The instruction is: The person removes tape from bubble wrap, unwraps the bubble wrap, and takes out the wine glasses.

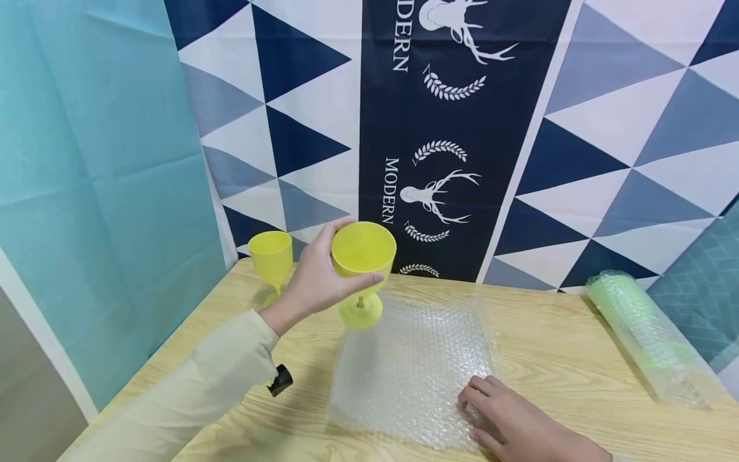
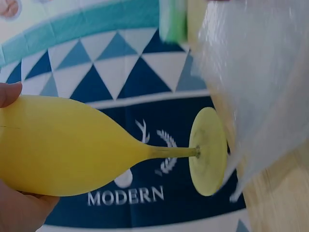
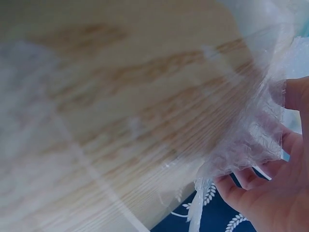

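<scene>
Patterned backdrop [image 1: 312,128] is hanging behind the wooden table [image 1: 554,359]. We are reaching out with the left hand [image 1: 320,279], thumb and fingers curving widely around the bowl of the yellow goblet [image 1: 364,253], holding it roughly upright over the bubble-wrap sheet's [image 1: 416,372] far left part. Our right hand [image 1: 514,417] is bending its fingers about the sheet's near right edge; how firmly, we are not discerning. Our left wrist is partly hiding the second goblet [image 1: 270,256]. We are counting two goblets, one sheet, one wrapped green roll [image 1: 641,333] far right.
</scene>
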`<action>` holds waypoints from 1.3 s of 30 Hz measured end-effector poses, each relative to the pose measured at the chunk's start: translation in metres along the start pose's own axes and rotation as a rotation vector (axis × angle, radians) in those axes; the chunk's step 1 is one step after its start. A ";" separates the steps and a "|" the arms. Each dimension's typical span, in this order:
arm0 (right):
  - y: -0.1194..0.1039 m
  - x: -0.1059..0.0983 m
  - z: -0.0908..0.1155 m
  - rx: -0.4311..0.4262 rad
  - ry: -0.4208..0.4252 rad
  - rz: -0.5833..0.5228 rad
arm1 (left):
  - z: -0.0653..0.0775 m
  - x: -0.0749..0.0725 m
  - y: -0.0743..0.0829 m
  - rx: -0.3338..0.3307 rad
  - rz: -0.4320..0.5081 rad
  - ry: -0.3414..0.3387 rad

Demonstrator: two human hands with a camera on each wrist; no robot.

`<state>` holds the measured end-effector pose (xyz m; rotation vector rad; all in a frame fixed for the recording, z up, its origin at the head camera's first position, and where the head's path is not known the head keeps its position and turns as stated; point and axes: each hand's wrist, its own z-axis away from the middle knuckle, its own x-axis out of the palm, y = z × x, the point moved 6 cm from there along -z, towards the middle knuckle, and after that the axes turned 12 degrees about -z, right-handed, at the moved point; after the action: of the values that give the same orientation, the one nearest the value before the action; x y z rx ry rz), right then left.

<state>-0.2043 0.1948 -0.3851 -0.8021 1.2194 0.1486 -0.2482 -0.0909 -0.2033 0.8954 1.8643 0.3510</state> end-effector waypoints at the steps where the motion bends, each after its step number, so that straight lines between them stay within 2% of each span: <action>1: 0.000 0.000 0.000 0.003 -0.001 -0.001 | -0.003 -0.001 -0.004 -0.005 0.003 0.014; 6: 0.002 0.000 0.000 0.017 -0.005 0.003 | -0.014 -0.004 -0.027 -0.058 -0.018 0.068; 13: 0.000 0.001 0.000 0.002 -0.009 0.009 | -0.022 0.000 -0.061 -0.137 -0.061 0.120; 19: 0.000 0.001 0.000 0.009 -0.008 0.000 | -0.028 0.015 -0.093 -0.199 -0.079 0.122; 25: 0.001 0.002 0.000 -0.015 -0.007 0.013 | -0.032 0.035 -0.121 -0.324 -0.029 0.092; 29: 0.001 0.003 -0.001 -0.032 -0.002 0.017 | -0.034 0.044 -0.132 -0.383 0.007 0.079; 39: 0.002 0.003 -0.002 -0.024 0.000 -0.003 | -0.041 0.048 -0.144 -0.392 0.038 0.124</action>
<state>-0.2058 0.1937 -0.3884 -0.8251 1.2186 0.1615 -0.3558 -0.1488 -0.3015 0.6519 1.8051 0.7796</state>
